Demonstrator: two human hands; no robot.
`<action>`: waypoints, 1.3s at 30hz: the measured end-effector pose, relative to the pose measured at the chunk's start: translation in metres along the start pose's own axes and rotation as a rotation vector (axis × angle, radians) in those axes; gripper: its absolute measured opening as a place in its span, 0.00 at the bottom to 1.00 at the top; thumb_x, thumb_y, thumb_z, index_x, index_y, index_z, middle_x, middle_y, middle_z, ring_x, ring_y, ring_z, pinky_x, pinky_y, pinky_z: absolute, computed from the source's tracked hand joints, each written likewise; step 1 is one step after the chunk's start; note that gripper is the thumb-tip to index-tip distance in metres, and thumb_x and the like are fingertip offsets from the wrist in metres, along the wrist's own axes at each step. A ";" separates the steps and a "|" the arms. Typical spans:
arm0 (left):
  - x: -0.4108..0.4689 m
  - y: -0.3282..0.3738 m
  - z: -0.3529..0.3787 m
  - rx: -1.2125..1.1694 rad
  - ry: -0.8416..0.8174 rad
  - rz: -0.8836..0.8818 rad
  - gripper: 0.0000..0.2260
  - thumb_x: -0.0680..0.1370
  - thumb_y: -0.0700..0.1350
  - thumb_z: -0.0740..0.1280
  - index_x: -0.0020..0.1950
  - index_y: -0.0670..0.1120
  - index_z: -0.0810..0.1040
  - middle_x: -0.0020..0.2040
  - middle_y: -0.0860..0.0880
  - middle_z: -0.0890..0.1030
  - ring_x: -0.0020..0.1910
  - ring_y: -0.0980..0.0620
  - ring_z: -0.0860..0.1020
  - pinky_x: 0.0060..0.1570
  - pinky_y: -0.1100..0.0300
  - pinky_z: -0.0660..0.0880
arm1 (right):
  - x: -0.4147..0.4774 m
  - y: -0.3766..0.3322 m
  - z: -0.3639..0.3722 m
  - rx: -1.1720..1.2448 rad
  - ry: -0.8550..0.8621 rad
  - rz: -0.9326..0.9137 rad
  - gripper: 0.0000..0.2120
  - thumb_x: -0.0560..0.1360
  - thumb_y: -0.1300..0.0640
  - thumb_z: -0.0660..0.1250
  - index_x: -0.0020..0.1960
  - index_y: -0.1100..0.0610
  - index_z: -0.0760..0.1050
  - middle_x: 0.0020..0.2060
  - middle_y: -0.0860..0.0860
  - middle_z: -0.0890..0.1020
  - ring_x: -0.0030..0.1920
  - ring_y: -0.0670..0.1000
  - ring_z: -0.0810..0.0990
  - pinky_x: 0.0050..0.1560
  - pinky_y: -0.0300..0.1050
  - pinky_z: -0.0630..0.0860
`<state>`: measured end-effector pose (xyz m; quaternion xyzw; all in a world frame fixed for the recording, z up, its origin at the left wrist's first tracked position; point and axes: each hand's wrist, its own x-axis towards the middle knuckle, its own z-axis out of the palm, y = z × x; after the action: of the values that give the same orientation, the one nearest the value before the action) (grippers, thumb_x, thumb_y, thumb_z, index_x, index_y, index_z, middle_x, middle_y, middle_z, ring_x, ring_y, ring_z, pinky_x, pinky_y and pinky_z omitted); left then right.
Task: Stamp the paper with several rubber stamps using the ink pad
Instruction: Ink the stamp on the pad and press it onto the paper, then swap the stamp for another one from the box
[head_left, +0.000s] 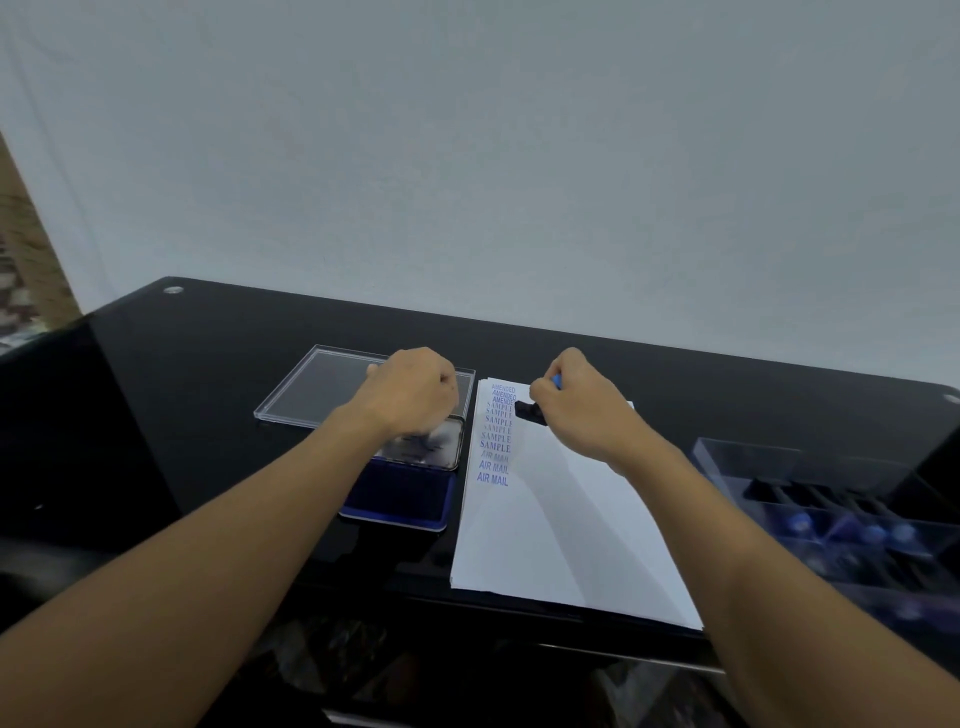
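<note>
Paper (561, 519) on black table (208, 374), white backdrop (467, 156) behind; right hand (582, 400) grips stamp (527, 411), left hand (410, 389) unclear.

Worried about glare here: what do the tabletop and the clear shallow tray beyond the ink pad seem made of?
Tabletop: likely black glass or lacquer, glossy; it carries pale reflections. Clear tray: apparently rigid transparent plastic, smooth; the dark top shows through and its thick edges catch light.

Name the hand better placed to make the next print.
Right. The right hand grips the stamp at the paper, beside the printed column; the left hand sits at the ink pad, showing no stamp.
</note>
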<state>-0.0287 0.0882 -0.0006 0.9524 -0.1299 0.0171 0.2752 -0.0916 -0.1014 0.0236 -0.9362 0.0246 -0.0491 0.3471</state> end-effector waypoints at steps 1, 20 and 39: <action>-0.001 0.000 0.000 0.004 0.003 -0.003 0.16 0.76 0.36 0.56 0.41 0.46 0.82 0.39 0.52 0.81 0.37 0.49 0.76 0.55 0.46 0.76 | 0.000 0.000 -0.001 -0.001 0.006 -0.002 0.08 0.82 0.54 0.57 0.55 0.59 0.68 0.41 0.51 0.75 0.37 0.48 0.70 0.35 0.42 0.66; -0.014 0.005 -0.002 -0.005 -0.025 -0.046 0.14 0.81 0.43 0.58 0.64 0.51 0.76 0.66 0.50 0.77 0.64 0.48 0.74 0.68 0.43 0.69 | -0.008 0.004 -0.007 0.003 0.032 -0.038 0.03 0.78 0.57 0.61 0.49 0.56 0.72 0.43 0.52 0.81 0.39 0.47 0.74 0.34 0.39 0.69; -0.064 0.110 0.050 -0.078 -0.073 0.115 0.16 0.81 0.47 0.60 0.69 0.51 0.73 0.71 0.51 0.73 0.65 0.49 0.74 0.65 0.51 0.72 | -0.083 0.072 -0.073 0.085 0.084 0.062 0.10 0.81 0.54 0.54 0.51 0.54 0.74 0.42 0.51 0.81 0.39 0.51 0.76 0.38 0.46 0.71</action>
<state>-0.1211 -0.0125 0.0078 0.9320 -0.1947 -0.0068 0.3056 -0.1833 -0.1969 0.0257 -0.9166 0.0659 -0.0787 0.3865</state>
